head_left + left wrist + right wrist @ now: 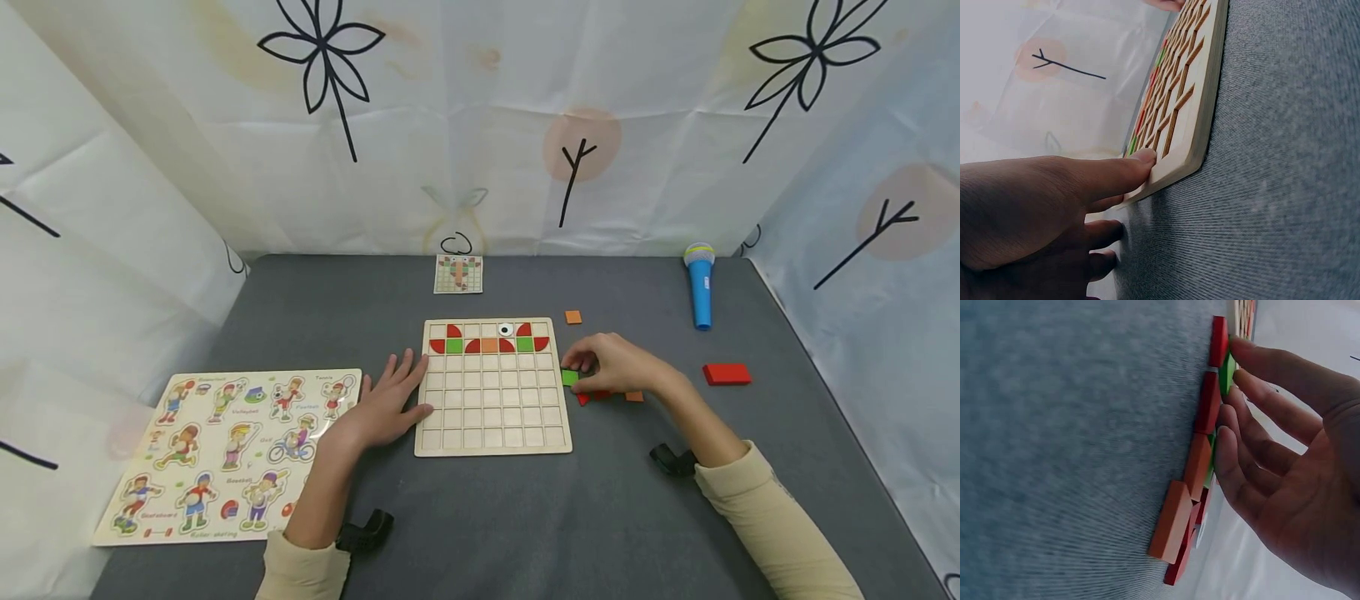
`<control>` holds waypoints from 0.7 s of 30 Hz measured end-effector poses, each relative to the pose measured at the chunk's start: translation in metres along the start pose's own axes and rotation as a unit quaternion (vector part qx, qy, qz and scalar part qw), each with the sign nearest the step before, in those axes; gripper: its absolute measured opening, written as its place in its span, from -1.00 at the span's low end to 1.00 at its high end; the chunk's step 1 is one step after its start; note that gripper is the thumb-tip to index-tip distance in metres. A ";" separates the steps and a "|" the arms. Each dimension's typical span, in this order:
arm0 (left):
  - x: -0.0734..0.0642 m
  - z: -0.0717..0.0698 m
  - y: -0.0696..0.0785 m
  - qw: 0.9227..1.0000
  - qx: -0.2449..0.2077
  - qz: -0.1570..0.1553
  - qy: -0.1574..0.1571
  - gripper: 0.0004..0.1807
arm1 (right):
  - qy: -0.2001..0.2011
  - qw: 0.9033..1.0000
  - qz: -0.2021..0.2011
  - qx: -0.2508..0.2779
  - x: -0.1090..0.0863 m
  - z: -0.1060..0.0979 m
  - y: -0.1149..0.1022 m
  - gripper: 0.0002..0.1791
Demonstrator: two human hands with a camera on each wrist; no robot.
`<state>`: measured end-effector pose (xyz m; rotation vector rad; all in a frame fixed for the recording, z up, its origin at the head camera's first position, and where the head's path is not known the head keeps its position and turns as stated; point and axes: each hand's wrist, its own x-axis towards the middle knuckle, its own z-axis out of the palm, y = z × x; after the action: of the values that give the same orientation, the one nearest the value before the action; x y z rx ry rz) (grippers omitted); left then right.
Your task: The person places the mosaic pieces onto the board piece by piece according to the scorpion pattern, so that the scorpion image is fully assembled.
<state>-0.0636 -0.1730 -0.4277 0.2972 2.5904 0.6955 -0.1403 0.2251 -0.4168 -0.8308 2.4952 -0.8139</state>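
Clamps green square tile (570, 377) between thumb and fingers of right hand (618, 364), just beside right edge of gridded wooden board (492, 400); no long axis to align. Touches board's left edge with left hand (384, 406), fingers spread, well apart from tile.

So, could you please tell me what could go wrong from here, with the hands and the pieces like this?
The right hand pinches a green piece close beside loose red pieces, so lifting it might knock those neighbours aside.

The left hand touches the edge of the grid board; an accidental push could slide it, and perhaps disturb the placed pieces in its top two rows.
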 end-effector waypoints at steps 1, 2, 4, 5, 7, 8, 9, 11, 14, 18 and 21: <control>0.000 0.000 0.000 1.000 -0.001 0.000 0.000 -0.09 | -0.001 1.000 0.001 0.002 -0.001 0.001 0.001 -0.71; 0.000 0.000 -0.001 1.000 -0.004 0.002 0.000 -0.08 | 0.000 1.000 0.001 0.002 -0.001 0.003 0.001 -0.71; 0.002 0.001 -0.004 1.000 -0.011 0.007 0.003 -0.08 | 0.003 1.000 0.003 0.002 -0.002 0.005 0.002 -0.72; 0.003 0.003 -0.006 1.000 -0.014 0.010 0.005 -0.07 | 0.004 1.000 0.003 0.002 -0.002 0.006 0.001 -0.73; 0.007 0.008 -0.013 1.000 -0.017 0.013 0.011 -0.06 | 0.006 1.000 0.006 -0.004 -0.003 0.007 0.000 -0.73; 0.007 0.008 -0.013 1.000 -0.015 0.014 0.011 -0.06 | 0.006 1.000 0.008 -0.008 -0.003 0.008 -0.002 -0.73; 0.007 0.008 -0.013 1.000 -0.014 0.013 0.012 -0.06 | 0.007 1.000 0.011 -0.011 -0.003 0.008 -0.003 -0.73; 0.007 0.008 -0.012 1.000 -0.015 0.012 0.011 -0.07 | 0.008 1.000 0.014 -0.016 -0.003 0.009 -0.005 -0.74; 0.004 0.006 -0.010 1.000 -0.020 0.017 0.012 -0.07 | 0.012 1.000 0.009 -0.018 -0.003 0.011 -0.006 -0.77; 0.008 0.011 -0.019 0.999 -0.023 0.026 0.023 -0.05 | 0.022 1.000 -0.005 -0.022 -0.002 0.010 -0.003 -0.79; 0.011 0.014 -0.022 0.999 -0.015 0.023 0.024 -0.06 | 0.028 0.999 -0.013 -0.022 -0.002 0.009 -0.001 -0.80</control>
<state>-0.0687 -0.1822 -0.4533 0.3348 2.6223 0.7667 -0.1336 0.2223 -0.4222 -0.8673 2.5651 -0.8045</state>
